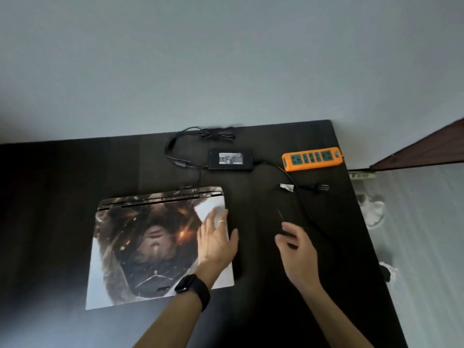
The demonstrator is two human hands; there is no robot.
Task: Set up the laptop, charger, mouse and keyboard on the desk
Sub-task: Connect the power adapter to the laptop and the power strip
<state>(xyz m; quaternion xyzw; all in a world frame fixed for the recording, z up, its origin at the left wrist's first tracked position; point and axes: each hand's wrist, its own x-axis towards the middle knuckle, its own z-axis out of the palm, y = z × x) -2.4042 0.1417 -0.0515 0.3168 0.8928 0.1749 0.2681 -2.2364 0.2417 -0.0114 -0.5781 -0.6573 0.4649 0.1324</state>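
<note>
Black and matte, the desk (pixel 62 247) runs under everything here, and nearest to me the person's two forearms reach in over its front edge. The left wrist wears a dark watch (pixel 192 288). The left hand (pixel 216 237) lies flat on the right part of the closed laptop (pixel 153 247), fingers stretched out and only slightly apart, a thin ring on one of them, the thumb hanging off the lid's right edge. The lid carries a printed picture in browns and whites, and the laptop sits left of the desk's middle with its hinge away from the person.

Just to the right, the right hand (pixel 295 249) is above the bare desk, fingers curled in around something small and dark; a thin dark piece sticks up past the fingertips. It is too blurred and too dark against the desk for me to say what it is.

Further back, a cable leaves the laptop's far edge and runs to the black charger brick (pixel 231 160), which lies flat with its label up. A bundle of cable (pixel 216 133) is coiled behind it by the wall. From the brick's right end the mains lead curves toward the person and back to a plug (pixel 322 187) lying loose on the desk, with a small white tag (pixel 286 187) beside it. An orange power strip (pixel 312 159) with green sockets rests near the desk's far right corner, apart from the plug.
</note>
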